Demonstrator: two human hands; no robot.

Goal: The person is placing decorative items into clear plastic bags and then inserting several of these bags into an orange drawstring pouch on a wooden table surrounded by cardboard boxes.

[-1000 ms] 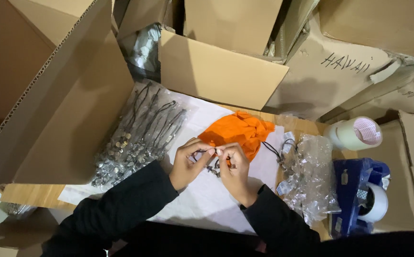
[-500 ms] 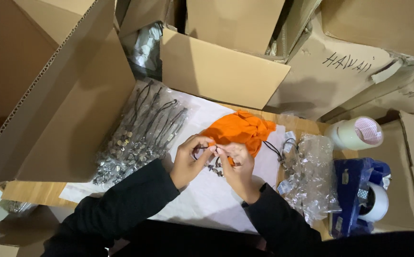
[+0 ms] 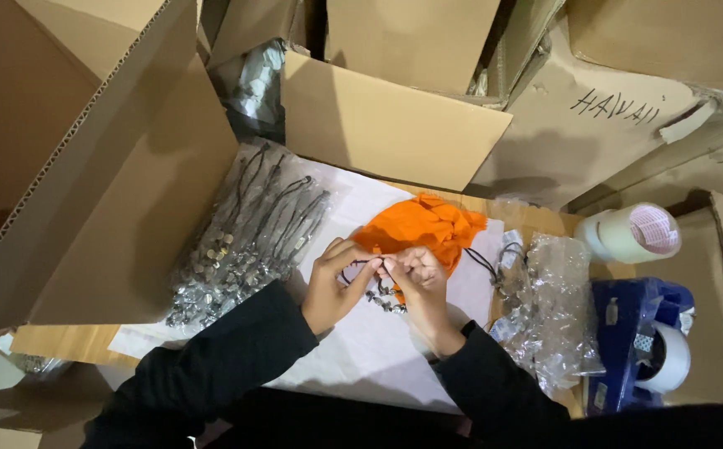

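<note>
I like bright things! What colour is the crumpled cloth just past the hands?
The cloth is bright orange, plain with no pattern, seen best in the head view.

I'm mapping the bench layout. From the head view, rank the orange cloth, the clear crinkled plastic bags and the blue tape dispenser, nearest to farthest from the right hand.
From the right hand:
1. Orange cloth, just beyond its fingertips.
2. Clear crinkled plastic bags, to its right.
3. Blue tape dispenser, far right, past the bags.

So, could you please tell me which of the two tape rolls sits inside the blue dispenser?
The white tape roll at the lower right sits in the blue plastic dispenser. The other, a pale roll with a pink core, lies loose on the cardboard above it.
</note>
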